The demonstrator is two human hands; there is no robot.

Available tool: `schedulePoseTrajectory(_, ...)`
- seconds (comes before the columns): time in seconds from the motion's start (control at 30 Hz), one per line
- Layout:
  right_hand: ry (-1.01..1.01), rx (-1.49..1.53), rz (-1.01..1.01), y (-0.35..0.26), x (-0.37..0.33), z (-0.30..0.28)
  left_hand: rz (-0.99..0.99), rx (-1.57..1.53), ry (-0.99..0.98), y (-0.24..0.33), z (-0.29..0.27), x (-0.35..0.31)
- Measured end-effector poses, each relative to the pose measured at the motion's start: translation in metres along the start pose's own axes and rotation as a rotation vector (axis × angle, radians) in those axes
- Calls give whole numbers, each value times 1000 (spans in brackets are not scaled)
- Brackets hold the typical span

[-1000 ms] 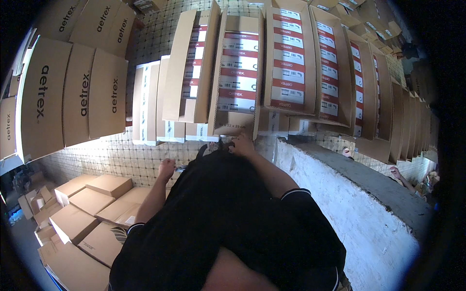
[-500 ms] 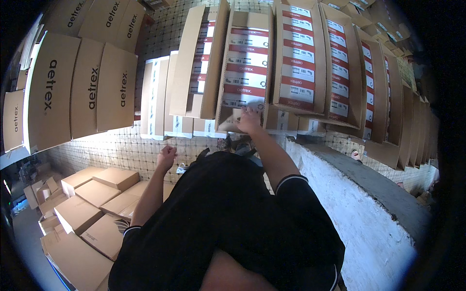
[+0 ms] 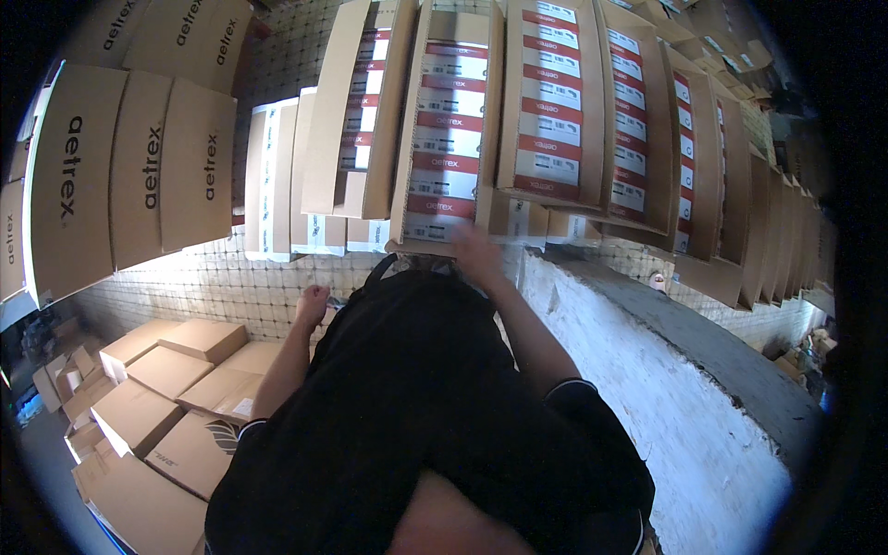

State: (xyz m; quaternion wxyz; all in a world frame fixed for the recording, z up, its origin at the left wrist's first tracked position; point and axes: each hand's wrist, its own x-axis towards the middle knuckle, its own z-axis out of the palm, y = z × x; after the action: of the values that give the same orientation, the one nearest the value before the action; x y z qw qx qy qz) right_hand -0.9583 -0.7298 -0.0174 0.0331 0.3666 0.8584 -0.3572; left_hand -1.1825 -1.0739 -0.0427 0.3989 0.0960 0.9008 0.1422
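Note:
My right hand [image 3: 476, 258], smeared by motion, is at the near right corner of an open long carton [image 3: 397, 215]. A row of red-and-white shoe boxes [image 3: 446, 165] stands in that carton, with the closest box near the carton's front end. Whether the fingers touch the box or the carton wall cannot be made out. My left hand [image 3: 314, 304] hangs low on the left, above the tiled floor, its fingers curled in with nothing visible in them.
More open cartons of shoe boxes [image 3: 548, 122] stand to the right. Tall closed cartons [image 3: 74, 185] are on the left, and flatter brown cartons [image 3: 139, 416] at the lower left. A rough whitish ledge [image 3: 638, 398] runs along my right side.
The shoe boxes in the carton have slid toward me, filling the gap at its near end. My right hand has drawn back to the carton's front corner. My left hand stays curled.

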Motion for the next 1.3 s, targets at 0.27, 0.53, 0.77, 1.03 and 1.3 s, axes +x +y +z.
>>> schedulePoseTrajectory(0.27, 635, -381, 107, -1, 91, -32, 291, 70, 63, 159, -20, 32)
schedulePoseTrajectory(0.53, 404, -212, 420, 20, 118, -30, 343, 209, 152, 302, 10, 51)
schedulePoseTrajectory(0.77, 374, -366, 452, 26, 124, -23, 98, 427, 448, 343, 45, 100)
schedulePoseTrajectory(1.03, 336, -376, 380, 32, 126, -26, 243, 277, 409, 328, 19, 133)
schedulePoseTrajectory(1.3, 423, -259, 362, 31, 125, -19, 235, 387, 367, 328, 22, 140)
